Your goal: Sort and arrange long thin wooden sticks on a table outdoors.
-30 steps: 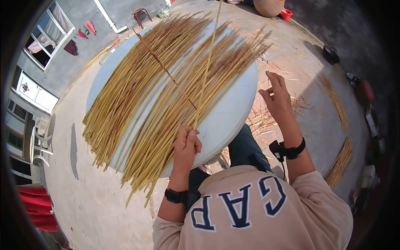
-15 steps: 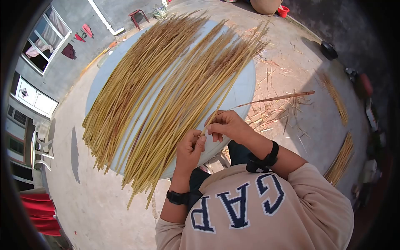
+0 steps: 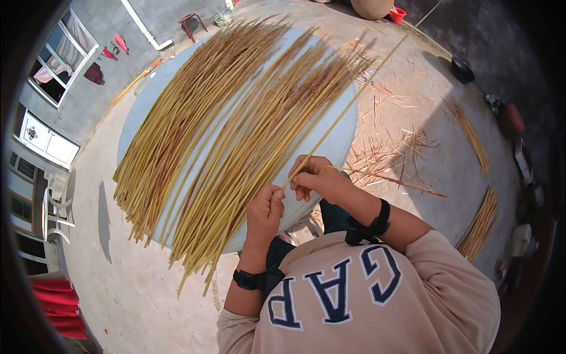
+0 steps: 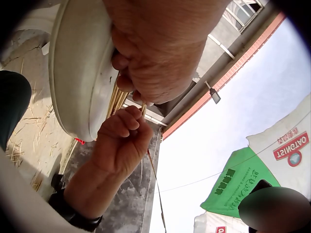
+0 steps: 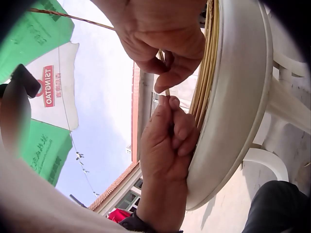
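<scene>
Now swung rightward, one long stalk (image 3: 413,32) points past the desk (image 3: 134,112); a brown strip (image 3: 407,184) hangs lower. Left hand (image 3: 265,211) and right hand (image 3: 321,180) pinch the stalk's near end, close together; peeling seems underway, calling for a steady left, pulling right.

The right fingers (image 5: 177,77) and left fingers (image 5: 182,128) pinch a thin stalk (image 5: 167,91) beside a white table (image 5: 238,107)

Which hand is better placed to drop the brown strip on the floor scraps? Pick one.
Probably the right hand: the brown strip trails from its side, toward the floor scraps; the left hand grips the stalk's lower end.
</scene>
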{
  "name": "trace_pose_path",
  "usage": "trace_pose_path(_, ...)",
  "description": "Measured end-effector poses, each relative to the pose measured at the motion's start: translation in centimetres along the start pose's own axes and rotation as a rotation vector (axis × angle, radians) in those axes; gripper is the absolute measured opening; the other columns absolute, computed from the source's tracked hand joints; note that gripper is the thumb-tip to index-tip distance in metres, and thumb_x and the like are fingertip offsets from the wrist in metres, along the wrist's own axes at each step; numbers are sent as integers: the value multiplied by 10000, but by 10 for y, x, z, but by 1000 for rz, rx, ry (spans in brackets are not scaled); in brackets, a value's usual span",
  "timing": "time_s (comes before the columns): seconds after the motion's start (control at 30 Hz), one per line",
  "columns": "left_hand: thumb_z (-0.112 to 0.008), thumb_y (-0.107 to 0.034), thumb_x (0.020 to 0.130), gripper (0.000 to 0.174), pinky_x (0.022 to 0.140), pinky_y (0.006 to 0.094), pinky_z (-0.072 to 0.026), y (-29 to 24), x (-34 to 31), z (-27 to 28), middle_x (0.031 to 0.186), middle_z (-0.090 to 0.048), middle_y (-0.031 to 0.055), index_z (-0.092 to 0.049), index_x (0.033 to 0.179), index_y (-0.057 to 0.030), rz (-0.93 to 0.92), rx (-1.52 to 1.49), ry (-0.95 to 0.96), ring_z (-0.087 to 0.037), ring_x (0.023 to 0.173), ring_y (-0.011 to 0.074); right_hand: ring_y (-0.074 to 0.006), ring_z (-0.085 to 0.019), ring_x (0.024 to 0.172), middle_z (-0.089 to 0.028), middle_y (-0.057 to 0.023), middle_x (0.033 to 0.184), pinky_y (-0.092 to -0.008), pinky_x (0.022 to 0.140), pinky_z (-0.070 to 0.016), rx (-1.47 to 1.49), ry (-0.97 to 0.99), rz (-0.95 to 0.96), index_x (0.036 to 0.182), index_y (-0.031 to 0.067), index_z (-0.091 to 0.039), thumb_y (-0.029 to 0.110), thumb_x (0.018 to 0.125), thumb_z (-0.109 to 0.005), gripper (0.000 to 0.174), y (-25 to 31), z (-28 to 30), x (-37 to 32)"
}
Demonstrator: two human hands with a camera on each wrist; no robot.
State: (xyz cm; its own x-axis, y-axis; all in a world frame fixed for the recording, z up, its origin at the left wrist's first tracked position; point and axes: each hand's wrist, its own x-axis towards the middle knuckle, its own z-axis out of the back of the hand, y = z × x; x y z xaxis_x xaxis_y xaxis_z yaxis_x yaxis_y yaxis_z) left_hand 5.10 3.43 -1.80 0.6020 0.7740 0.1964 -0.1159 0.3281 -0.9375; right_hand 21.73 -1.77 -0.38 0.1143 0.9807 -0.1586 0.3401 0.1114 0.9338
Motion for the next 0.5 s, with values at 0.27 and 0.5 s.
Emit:
trace_pose_path(0.27, -464, -232, 921, 267, 430, 215, -324, 1, 0, 4, 500, -448, 11, -513, 777, -13, 43, -21, 5, -421, 450, 63, -127, -570, 505, -582, -71, 667, -227, 423, -443, 62, 7, 1, 824, 8, -544, 30, 775, -529, 56, -6, -1, 7)
trace_pose_path(0.5, -463, -243, 922, 268, 433, 197, -299, 3, 1, 8, 508, -438, -1, -507, 776, -22, 164, -189, 38, -394, 459, 54, -125, -576, 500, -592, -78, 662, -227, 416, -453, 125, 30, 3, 790, 14, -563, 19, 763, -546, 33, -6, -2, 11)
